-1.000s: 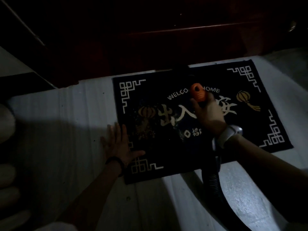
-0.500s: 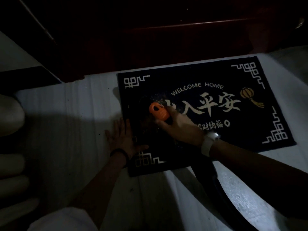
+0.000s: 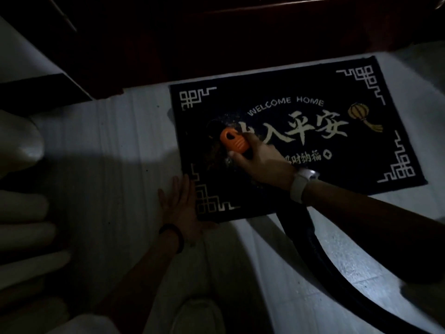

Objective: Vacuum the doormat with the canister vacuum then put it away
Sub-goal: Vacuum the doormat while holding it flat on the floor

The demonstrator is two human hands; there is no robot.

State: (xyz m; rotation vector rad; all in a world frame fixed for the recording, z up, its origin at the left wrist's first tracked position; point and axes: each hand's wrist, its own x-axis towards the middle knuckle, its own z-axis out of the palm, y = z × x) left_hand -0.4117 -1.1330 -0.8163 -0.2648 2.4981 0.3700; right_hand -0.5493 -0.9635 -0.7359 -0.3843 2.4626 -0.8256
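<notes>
Although dim, the head view itemises as follows: doormat [image 3: 313,145], dark, with pale border frets and a "WELCOME HOME" legend, lying flat on the pale floor [image 3: 120,165] at about one o'clock, its far edge close to a dark wooden door [image 3: 216,39] at twelve. Right hand [image 3: 260,160], fingers curled round the orange handle [image 3: 233,142] of the vacuum hose, nozzle end hidden beneath it and directed at the mat's left portion, where a patch of pale specks [image 3: 226,121] shows. Black hose [image 3: 313,249] trailing from the wrist toward five o'clock; the canister itself not in view. Left hand [image 3: 185,203], fingers straight and flat, palm down at the mat's near-left corner, partly on the floor and partly on the mat edge. Pale shoe [image 3: 197,317] at six o'clock. Step in hand, by judgement: vacuuming, with the left section under treatment. Recommended handling: keep the corner pinned so suction does not lift the mat, work the nozzle in slow overlapping strokes across the speckled patch, and keep the hose slack clear of the mat.
</notes>
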